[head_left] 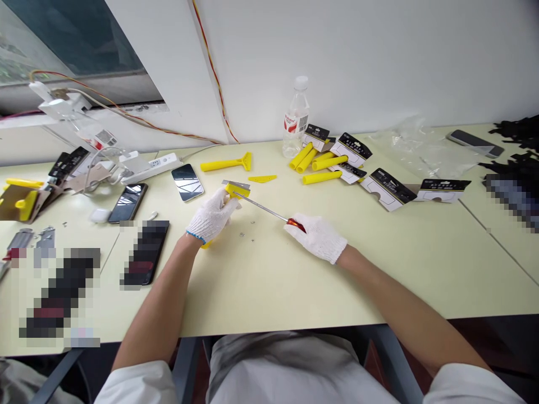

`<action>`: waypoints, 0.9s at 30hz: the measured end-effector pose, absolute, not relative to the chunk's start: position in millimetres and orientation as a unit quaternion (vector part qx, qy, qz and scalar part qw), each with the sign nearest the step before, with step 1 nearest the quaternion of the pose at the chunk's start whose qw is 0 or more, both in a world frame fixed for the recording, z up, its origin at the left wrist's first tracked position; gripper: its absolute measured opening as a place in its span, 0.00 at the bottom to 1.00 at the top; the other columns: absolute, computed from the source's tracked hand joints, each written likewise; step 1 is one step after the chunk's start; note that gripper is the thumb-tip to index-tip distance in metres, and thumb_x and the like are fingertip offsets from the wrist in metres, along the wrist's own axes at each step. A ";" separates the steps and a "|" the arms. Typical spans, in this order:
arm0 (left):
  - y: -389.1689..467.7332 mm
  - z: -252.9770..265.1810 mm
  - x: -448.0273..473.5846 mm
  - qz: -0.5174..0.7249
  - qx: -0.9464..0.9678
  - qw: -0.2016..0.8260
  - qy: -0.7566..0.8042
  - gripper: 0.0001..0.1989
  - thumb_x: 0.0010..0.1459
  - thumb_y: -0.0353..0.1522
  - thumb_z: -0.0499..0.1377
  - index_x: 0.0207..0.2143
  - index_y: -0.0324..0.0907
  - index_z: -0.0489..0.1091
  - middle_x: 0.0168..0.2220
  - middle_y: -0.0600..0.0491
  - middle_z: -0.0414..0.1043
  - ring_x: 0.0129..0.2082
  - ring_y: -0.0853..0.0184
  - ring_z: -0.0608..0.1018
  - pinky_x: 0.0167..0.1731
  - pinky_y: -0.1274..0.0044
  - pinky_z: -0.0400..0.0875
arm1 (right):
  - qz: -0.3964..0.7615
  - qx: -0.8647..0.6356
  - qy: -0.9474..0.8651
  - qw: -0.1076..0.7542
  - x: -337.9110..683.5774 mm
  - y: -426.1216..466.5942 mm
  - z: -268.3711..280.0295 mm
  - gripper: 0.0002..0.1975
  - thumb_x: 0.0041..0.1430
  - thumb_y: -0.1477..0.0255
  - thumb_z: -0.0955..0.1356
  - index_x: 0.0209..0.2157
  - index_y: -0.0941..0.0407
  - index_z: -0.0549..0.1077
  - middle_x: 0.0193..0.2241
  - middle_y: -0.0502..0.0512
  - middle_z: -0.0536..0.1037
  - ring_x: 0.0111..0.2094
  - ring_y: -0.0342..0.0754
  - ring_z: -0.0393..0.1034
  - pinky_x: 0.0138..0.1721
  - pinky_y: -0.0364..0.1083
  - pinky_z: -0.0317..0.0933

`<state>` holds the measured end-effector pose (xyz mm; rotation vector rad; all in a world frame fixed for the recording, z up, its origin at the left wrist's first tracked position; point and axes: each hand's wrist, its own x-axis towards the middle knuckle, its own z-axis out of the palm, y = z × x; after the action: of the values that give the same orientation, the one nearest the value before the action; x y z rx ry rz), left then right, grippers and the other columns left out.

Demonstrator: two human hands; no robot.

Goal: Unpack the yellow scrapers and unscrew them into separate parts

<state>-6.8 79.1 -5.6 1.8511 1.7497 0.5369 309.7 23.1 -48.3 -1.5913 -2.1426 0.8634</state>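
My left hand (pixel 213 216), in a white knit glove, is closed around a yellow scraper (pixel 238 191) with a metal blade along its top edge. In my gloved right hand (pixel 318 237) is a screwdriver (pixel 269 210) with a red handle; its long shaft points left, and the tip meets the scraper head. A second yellow scraper handle (pixel 223 164) lies behind my left hand. Beside it rests a flat yellow plate (pixel 263 179). Several small metal screws (pixel 242 235) are scattered on the table between my hands.
Yellow scrapers in black-and-white card sleeves (pixel 328 163) lie at the back right, near a plastic bottle (pixel 296 118). Empty card sleeves (pixel 389 191) and a clear plastic bag (pixel 425 148) are farther right. Phones (pixel 187 182) and a power strip (pixel 154 165) sit on the left.
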 end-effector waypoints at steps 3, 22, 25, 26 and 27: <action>78.9 -5.3 -7.7 0.181 0.690 0.286 0.640 0.31 0.72 0.62 0.50 0.68 0.63 0.71 0.45 0.54 0.88 0.43 0.51 0.88 0.42 0.59 0.89 | 0.308 -0.557 -0.752 0.169 310.0 23.1 -47.1 0.18 0.83 0.55 0.66 0.44 0.53 0.78 0.35 0.60 0.83 0.35 0.55 0.76 0.37 0.49 0.56; 79.0 -8.8 4.9 0.153 0.704 0.192 0.666 0.20 0.81 0.46 0.53 0.55 0.43 0.77 0.47 0.46 0.85 0.44 0.58 0.84 0.51 0.68 0.79 | 0.408 -0.546 -0.717 0.146 314.7 20.0 -15.3 0.25 0.77 0.51 0.65 0.29 0.51 0.60 0.27 0.49 0.69 0.29 0.47 0.62 0.35 0.48 0.55; 79.0 -8.6 5.4 0.151 0.715 0.192 0.656 0.16 0.80 0.42 0.54 0.56 0.44 0.76 0.48 0.47 0.85 0.44 0.59 0.83 0.50 0.69 0.77 | 0.514 -0.537 -0.655 0.138 315.8 18.8 -12.9 0.24 0.76 0.49 0.66 0.31 0.52 0.65 0.24 0.46 0.66 0.25 0.44 0.58 0.29 0.46 0.53; 79.1 -8.5 5.1 0.155 0.719 0.189 0.650 0.15 0.80 0.41 0.55 0.57 0.45 0.76 0.48 0.48 0.85 0.44 0.59 0.83 0.50 0.69 0.77 | 0.564 -0.530 -0.618 0.137 316.7 18.7 -13.9 0.24 0.75 0.48 0.67 0.33 0.52 0.67 0.22 0.44 0.63 0.22 0.43 0.54 0.25 0.44 0.50; 79.3 -8.2 4.8 0.160 0.722 0.184 0.648 0.15 0.79 0.41 0.55 0.57 0.46 0.77 0.47 0.48 0.85 0.43 0.59 0.83 0.50 0.69 0.77 | 0.619 -0.515 -0.578 0.133 318.0 18.9 -15.8 0.25 0.75 0.46 0.67 0.34 0.52 0.68 0.20 0.42 0.60 0.20 0.42 0.49 0.22 0.43 0.47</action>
<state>4.8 79.3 -8.2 2.0339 1.8260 0.4521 318.0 18.9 -15.8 -1.4949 -1.6758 1.7959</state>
